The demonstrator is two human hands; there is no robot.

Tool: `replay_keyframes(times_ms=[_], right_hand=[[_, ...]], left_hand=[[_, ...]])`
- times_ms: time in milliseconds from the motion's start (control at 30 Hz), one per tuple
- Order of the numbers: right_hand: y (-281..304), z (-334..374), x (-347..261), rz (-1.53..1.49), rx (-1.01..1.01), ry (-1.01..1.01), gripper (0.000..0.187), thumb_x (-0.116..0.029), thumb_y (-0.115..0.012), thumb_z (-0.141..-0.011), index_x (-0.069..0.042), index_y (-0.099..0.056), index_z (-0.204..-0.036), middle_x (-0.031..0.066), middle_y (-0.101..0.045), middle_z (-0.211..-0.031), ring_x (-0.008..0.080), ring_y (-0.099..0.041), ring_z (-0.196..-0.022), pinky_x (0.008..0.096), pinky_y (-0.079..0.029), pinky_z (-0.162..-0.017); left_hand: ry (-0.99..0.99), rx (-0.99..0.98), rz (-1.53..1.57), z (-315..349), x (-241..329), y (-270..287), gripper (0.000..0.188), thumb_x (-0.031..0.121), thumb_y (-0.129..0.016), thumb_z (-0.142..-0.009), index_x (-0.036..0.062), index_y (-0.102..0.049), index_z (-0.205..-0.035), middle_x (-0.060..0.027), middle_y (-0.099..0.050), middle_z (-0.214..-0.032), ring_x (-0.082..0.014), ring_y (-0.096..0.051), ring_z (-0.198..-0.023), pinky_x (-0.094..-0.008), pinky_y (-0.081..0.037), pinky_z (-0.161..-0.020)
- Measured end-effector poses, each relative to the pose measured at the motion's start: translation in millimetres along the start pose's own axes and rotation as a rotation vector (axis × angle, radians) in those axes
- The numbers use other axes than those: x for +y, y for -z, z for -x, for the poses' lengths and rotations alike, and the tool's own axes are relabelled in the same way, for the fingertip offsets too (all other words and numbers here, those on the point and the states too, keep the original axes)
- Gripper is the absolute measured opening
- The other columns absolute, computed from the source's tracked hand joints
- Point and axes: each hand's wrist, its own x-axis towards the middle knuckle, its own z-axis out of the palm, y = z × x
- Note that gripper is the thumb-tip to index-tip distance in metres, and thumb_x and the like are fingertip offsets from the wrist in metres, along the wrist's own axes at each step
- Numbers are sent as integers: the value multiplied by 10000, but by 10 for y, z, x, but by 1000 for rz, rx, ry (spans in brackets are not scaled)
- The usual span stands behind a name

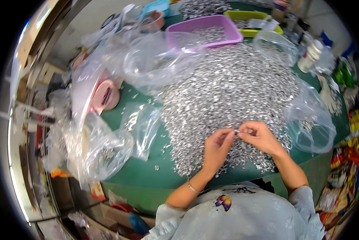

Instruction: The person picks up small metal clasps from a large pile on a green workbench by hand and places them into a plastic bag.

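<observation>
A wide heap of small silvery metal pieces (227, 88) covers the middle of the green table (139, 174). Over its near part, my left hand (216, 150) and my right hand (261, 137) meet fingertip to fingertip. Thumb and forefinger of each are pinched on a tiny silvery metal piece (236, 131) between them; its exact kind is too small to make out. Closest to my right hand on the right stands an open clear plastic bag (317, 138) with a few pieces inside.
Behind the heap are a purple tray (232, 41) and a yellow-green tray (281, 31), both holding metal pieces. At left lie clear bags (145, 136) and a pink cup (114, 96). A white bottle (309, 58) and a pale glove (326, 94) are at right.
</observation>
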Motion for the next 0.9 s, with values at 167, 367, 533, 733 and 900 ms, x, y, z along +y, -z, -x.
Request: replay_keyframes(times_ms=[167, 367, 533, 733, 900], right_hand=[[-133, 61, -78, -94, 11, -52, 143, -6, -587, -842, -26, -574, -983, -60, -444, -736, 19, -416, -625, 181, -343, -540], [-61, 177, 114, -287, -16, -18, 297, 63, -472, -814, -15, -499, -1099, 29, -489, -908, 106, -511, -693, 222, -405, -571], [-60, 252, 88, -345, -7, -78, 306, 67, -402, -822, 5, -490, -1109, 91, -533, -994, 147, -554, -739, 237, -434, -586], [17, 392, 66, -448, 92, -69, 232, -49, -471, -905, 7, -518, -1126, 63, -543, -927, 130, -553, -733, 241, -438, -587], [94, 573, 294, -27, 334, -80, 176, -116, -527, -922, -34, -589, -1065, 6, -495, -829, 71, -463, -665, 202, -376, -571]], left_hand=[[64, 87, 83, 78, 7, 247, 129, 76, -566, -903, -31, -620, -950, -48, -635, -791, -74, -555, -640, -207, -436, -560], [-255, 662, 332, 293, 182, 1248, 89, 90, -595, -885, 7, -628, -882, -36, -611, -708, -82, -536, -586, -187, -436, -535], [-474, 1067, 629, 547, 487, 2790, 177, 88, -553, -911, -55, -517, -1009, -154, -597, -962, -174, -588, -844, -267, -520, -739], [-581, 1047, 7, 499, 588, 1907, 466, 66, -470, -935, -50, -285, -1347, -200, -392, -1341, -299, -545, -1107, -363, -489, -854], [-502, 710, -392, 483, 228, 947, 345, 2, -510, -886, -33, -462, -1226, -114, -520, -1189, -200, -560, -1002, -308, -461, -846]])
